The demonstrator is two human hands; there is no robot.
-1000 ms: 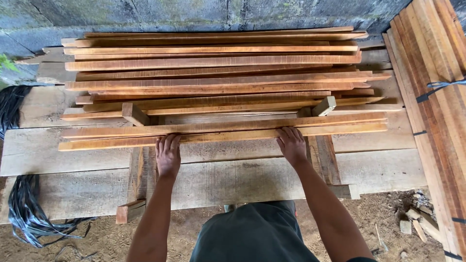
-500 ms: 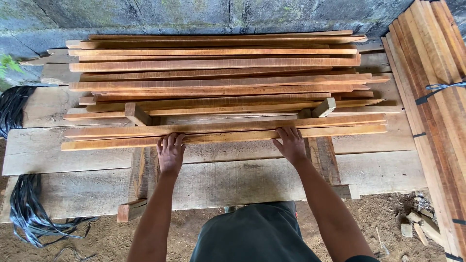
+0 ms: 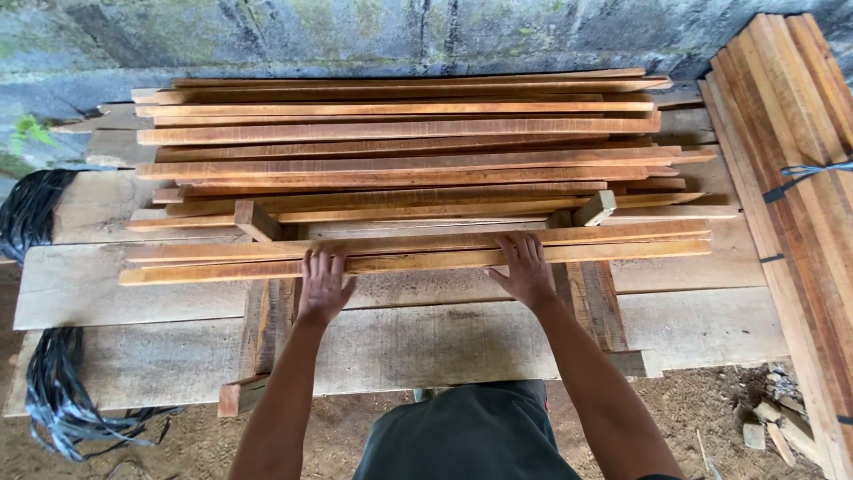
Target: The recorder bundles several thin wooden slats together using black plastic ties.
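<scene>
A long thin wooden slat [image 3: 426, 260] lies crosswise at the front of a heap of similar slats [image 3: 409, 151]. My left hand [image 3: 323, 286] rests flat on the slat's near edge, left of centre, fingers spread. My right hand [image 3: 526, 268] lies flat on the same slat further right, its fingertips reaching the slat behind. Both hands press on the wood without gripping it. The slats sit on two short cross battens [image 3: 252, 220] over a bench of wide grey planks [image 3: 444, 333].
A bundle of long boards [image 3: 795, 151] tied with black strap leans along the right. Black strapping [image 3: 49, 391] hangs off the bench's left end. A grey block wall [image 3: 355, 31] stands behind. Wood scraps [image 3: 769, 422] lie on the dirt at lower right.
Both hands have slid a little toward each other along the front slat, and their fingers have spread flatter. The camera has tilted slightly, so the heap sits lower in view.
</scene>
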